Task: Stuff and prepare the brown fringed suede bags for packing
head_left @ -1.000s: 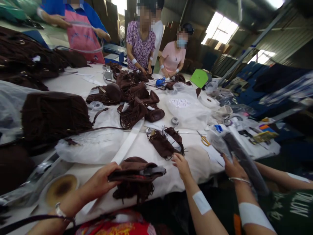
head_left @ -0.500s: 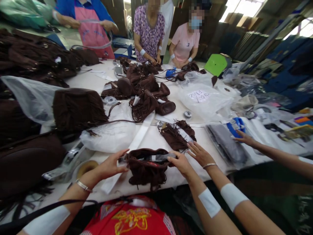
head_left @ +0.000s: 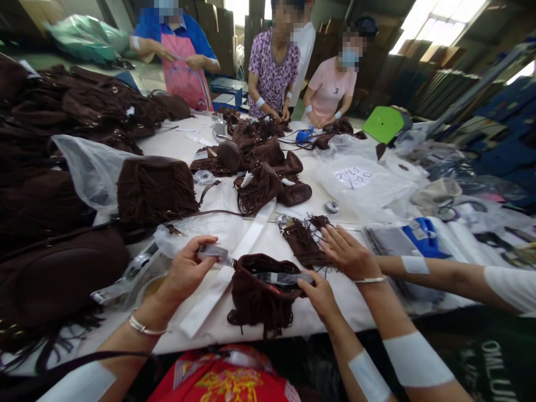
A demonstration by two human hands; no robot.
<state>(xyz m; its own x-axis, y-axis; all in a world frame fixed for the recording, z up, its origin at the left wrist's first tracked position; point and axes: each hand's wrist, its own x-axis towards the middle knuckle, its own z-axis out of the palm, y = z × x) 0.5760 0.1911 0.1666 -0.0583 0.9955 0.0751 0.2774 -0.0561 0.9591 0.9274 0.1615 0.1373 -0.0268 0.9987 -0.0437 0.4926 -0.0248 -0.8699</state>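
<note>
- A long white-covered table (head_left: 176,146) runs away from the camera.
- Bright skylight windows (head_left: 439,25) glow at the upper right, under a dark sloping roof.
- Tall brown cardboard stacks (head_left: 218,28) stand against the far wall.
- A grey concrete floor (head_left: 144,72) shows at the far left.
- A diagonal grey metal beam (head_left: 477,86) crosses the right side.

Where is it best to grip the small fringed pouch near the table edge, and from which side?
Probably at the top rim of the pouch, one end each, coming from the near table edge. The opening faces up and the fringe hangs loose below, so only the rim looks firm. The left hand pinches the strip at the left end; the right hand holds the right end.
</note>
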